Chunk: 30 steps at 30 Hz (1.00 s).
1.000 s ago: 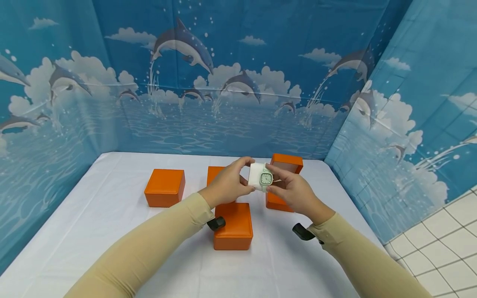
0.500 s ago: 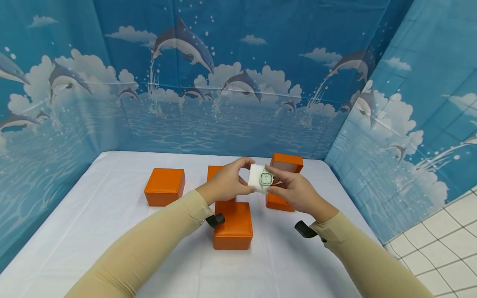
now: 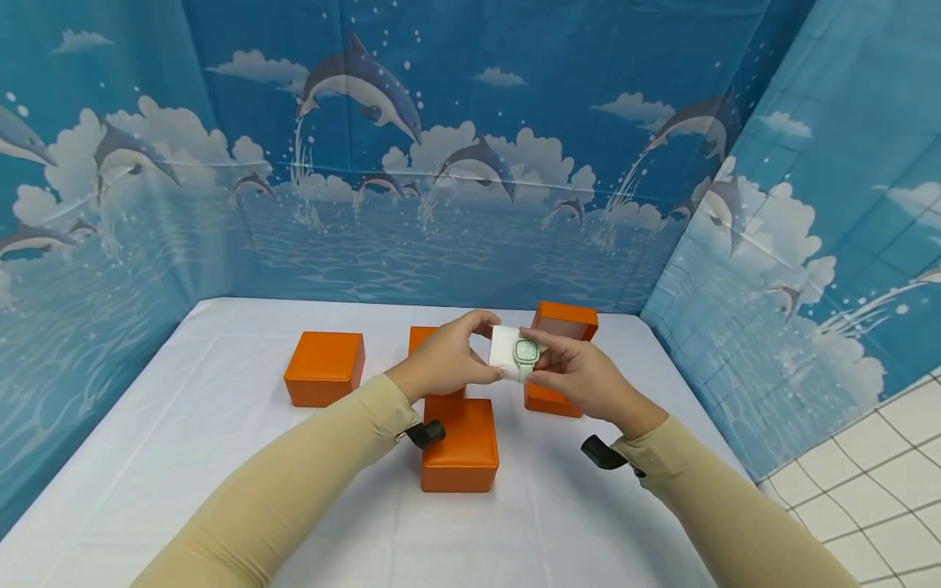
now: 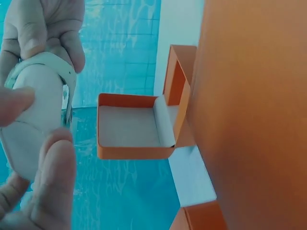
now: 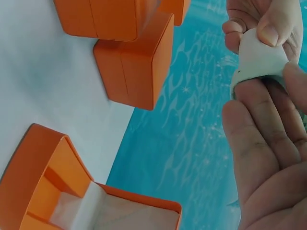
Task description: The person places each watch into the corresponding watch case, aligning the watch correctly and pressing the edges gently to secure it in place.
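Observation:
A pale green watch with a rounded square face sits around one end of a white watch cushion, held up over the table. My left hand pinches the cushion's bare end between thumb and fingers. From the other side, my right hand grips the watch end, its thumb below the face and index finger above. The left wrist view shows the strap looped around the cushion. In the right wrist view, fingers of my right hand reach in under the strap side.
Behind my right hand stands an open orange box with a pale lining. Closed orange boxes stand elsewhere: one at the left, one in front, and another partly hidden by my left hand. A dolphin-print curtain surrounds the white table.
The watch and cushion have turned slightly in my fingers and shifted a little lower. My right wrist has moved slightly to the right. The boxes have stayed put.

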Each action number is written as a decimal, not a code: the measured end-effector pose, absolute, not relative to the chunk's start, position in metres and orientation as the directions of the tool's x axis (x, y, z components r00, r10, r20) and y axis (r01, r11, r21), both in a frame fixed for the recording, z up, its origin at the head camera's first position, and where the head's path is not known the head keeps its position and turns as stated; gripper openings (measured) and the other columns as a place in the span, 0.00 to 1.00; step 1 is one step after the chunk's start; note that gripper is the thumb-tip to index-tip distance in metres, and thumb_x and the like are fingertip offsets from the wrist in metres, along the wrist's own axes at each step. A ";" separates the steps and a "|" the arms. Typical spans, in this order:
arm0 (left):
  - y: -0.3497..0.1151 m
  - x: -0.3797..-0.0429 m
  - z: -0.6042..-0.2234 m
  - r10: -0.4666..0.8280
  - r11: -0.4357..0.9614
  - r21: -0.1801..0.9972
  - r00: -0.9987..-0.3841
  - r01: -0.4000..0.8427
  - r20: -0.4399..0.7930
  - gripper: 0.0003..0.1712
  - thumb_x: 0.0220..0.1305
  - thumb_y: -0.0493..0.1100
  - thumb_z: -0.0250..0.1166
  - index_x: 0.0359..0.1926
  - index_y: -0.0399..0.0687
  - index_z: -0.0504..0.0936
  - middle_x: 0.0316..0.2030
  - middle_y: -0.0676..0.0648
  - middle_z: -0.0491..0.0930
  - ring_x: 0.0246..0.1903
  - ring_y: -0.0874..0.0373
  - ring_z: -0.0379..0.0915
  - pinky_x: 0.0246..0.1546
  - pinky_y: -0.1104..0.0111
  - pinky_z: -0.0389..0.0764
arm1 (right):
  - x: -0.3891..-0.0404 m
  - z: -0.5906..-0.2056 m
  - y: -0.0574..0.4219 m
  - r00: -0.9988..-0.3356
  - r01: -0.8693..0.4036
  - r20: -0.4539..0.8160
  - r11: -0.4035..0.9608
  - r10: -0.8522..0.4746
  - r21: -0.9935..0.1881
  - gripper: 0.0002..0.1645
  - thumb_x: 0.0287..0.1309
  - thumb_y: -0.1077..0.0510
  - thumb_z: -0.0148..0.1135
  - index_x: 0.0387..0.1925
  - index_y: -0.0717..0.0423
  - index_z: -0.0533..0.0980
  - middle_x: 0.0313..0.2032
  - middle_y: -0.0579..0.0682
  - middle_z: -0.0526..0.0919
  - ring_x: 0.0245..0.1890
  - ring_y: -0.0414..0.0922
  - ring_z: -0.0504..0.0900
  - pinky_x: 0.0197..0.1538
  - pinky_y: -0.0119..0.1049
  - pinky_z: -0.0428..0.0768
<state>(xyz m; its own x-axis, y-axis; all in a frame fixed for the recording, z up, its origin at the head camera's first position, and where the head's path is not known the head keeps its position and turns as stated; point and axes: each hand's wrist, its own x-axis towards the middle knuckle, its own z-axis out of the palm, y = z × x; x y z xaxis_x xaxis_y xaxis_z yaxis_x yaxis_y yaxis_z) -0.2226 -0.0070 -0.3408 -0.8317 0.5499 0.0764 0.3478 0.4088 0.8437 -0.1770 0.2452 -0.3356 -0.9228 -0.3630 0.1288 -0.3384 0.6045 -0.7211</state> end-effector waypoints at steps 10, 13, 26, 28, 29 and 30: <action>-0.002 -0.219 -0.345 0.518 0.415 0.844 -0.851 0.339 0.088 0.46 0.62 0.43 0.78 0.76 0.54 0.65 0.66 0.50 0.73 0.39 0.62 0.87 0.43 0.65 0.88 | -0.175 -0.336 0.235 -0.951 -0.266 0.080 0.655 -0.300 -0.708 0.50 0.67 0.61 0.70 0.83 0.57 0.55 0.37 0.53 0.88 0.33 0.46 0.82 0.34 0.30 0.81; -0.001 -0.218 -0.345 0.504 0.414 0.846 -0.859 0.337 0.095 0.47 0.61 0.44 0.79 0.76 0.55 0.65 0.67 0.50 0.72 0.39 0.63 0.87 0.41 0.65 0.88 | -0.173 -0.335 0.235 -0.961 -0.240 0.071 0.671 -0.269 -0.702 0.50 0.67 0.60 0.71 0.82 0.58 0.56 0.38 0.53 0.89 0.31 0.44 0.81 0.31 0.31 0.79; -0.001 -0.215 -0.342 0.478 0.465 0.813 -0.872 0.350 0.103 0.47 0.61 0.45 0.79 0.76 0.53 0.65 0.65 0.48 0.74 0.38 0.63 0.86 0.40 0.65 0.87 | -0.167 -0.334 0.231 -0.954 -0.278 0.125 0.653 -0.272 -0.704 0.46 0.69 0.61 0.69 0.81 0.59 0.58 0.39 0.55 0.89 0.29 0.45 0.80 0.29 0.31 0.77; -0.001 -0.214 -0.342 0.481 0.462 0.814 -0.871 0.351 0.102 0.47 0.62 0.45 0.78 0.77 0.53 0.65 0.66 0.48 0.74 0.39 0.63 0.86 0.41 0.65 0.87 | -0.168 -0.335 0.231 -0.952 -0.282 0.125 0.648 -0.278 -0.708 0.47 0.68 0.61 0.70 0.81 0.59 0.58 0.39 0.55 0.89 0.29 0.45 0.80 0.30 0.31 0.78; -0.002 -0.214 -0.342 0.481 0.460 0.815 -0.870 0.352 0.104 0.47 0.62 0.45 0.78 0.77 0.53 0.65 0.66 0.48 0.74 0.39 0.62 0.86 0.41 0.65 0.87 | -0.169 -0.335 0.230 -0.952 -0.282 0.125 0.647 -0.278 -0.708 0.47 0.68 0.62 0.70 0.82 0.59 0.58 0.38 0.54 0.89 0.29 0.45 0.80 0.30 0.31 0.78; -0.002 -0.214 -0.342 0.481 0.456 0.817 -0.870 0.354 0.109 0.47 0.62 0.46 0.78 0.77 0.53 0.64 0.67 0.48 0.73 0.40 0.62 0.85 0.42 0.66 0.88 | -0.169 -0.336 0.230 -0.950 -0.291 0.135 0.645 -0.280 -0.707 0.47 0.68 0.62 0.70 0.82 0.59 0.58 0.38 0.54 0.89 0.31 0.45 0.81 0.32 0.31 0.80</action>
<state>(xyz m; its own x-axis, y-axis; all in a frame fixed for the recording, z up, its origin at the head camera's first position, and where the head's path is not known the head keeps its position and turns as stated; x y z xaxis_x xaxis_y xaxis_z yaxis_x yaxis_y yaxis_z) -0.2142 -0.0021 -0.3421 -0.8700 0.4808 0.1091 0.3542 0.4557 0.8166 -0.1687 0.2304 -0.3361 -0.9504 -0.2799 0.1353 -0.2906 0.6449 -0.7069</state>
